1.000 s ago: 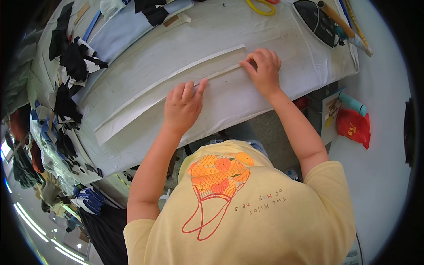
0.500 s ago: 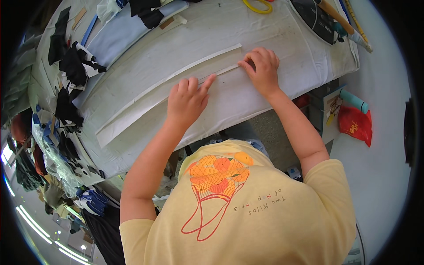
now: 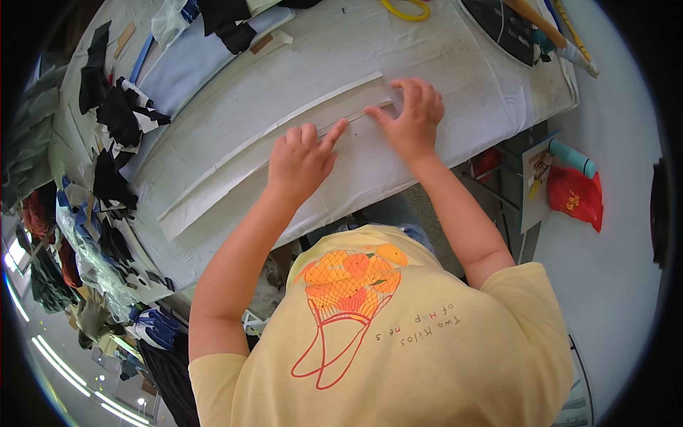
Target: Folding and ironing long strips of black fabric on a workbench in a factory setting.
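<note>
A long pale strip (image 3: 228,171) with folded long edges lies slantwise across the cloth-covered table; whether it is fabric or paper I cannot tell. My left hand (image 3: 300,162) rests on its near edge around the middle, palm down, index finger stretched along the strip. Toward the strip's right end, my right hand (image 3: 416,121) has thumb and fingers spread apart. Its thumb tip is at the near edge, and the index finger reaches past the end corner. No object shows between those fingers.
Beyond my right hand stands an iron (image 3: 501,30), with a yellow ring (image 3: 407,10) left of it. Black fabric scraps (image 3: 117,114) and a light blue panel (image 3: 188,75) cover the left side. A red bag (image 3: 575,198) and a teal bottle (image 3: 571,158) are at right.
My right hand has shifted slightly left along the strip, and its thumb and index finger have parted from a pinch. My left hand has stayed nearly in place.
</note>
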Demonstrator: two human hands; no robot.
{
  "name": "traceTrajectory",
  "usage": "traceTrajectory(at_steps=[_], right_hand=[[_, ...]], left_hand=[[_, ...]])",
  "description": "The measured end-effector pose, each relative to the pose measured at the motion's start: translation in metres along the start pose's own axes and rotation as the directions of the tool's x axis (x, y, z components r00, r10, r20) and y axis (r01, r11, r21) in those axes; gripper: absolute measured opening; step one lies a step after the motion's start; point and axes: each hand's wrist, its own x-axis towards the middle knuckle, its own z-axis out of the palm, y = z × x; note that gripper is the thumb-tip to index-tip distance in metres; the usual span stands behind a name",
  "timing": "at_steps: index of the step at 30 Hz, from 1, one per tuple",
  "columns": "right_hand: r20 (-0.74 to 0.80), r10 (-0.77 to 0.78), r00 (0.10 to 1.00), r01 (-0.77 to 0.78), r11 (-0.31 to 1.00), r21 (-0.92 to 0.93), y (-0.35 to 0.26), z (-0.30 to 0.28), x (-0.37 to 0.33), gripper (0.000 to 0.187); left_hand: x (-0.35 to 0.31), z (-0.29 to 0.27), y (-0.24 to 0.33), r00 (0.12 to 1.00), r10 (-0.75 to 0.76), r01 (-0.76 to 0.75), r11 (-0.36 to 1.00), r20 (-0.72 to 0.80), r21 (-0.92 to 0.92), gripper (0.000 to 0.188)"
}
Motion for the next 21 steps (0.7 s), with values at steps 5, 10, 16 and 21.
traceTrajectory(at_steps=[5,10,16,21], right_hand=[[0.005,0.054,0.999,-0.054,0.998,-0.032,0.019,-0.01,0.004,0.053],[-0.02,0.027,0.999,-0.025,0.997,0.075,0.032,-0.012,0.007,0.039],[0.018,-0.405,0.914,0.391,0.894,0.22,0.009,-0.015,0.009,0.029],[0.095,-0.343,0.935,0.316,0.923,0.219,0.009,-0.013,0.012,0.017]], left_hand=[[-0.001,0.001,-0.001,1.0,0.011,-0.011,1.0,-0.004,0.0,0.071],[-0.001,-0.001,-0.001,1.0,0.011,-0.011,1.0,-0.012,0.004,0.072],[-0.002,0.002,-0.001,1.0,0.01,-0.01,1.0,-0.015,0.006,0.073],[-0.003,0.006,0.001,1.0,0.012,-0.012,1.0,0.0,0.02,0.069]])
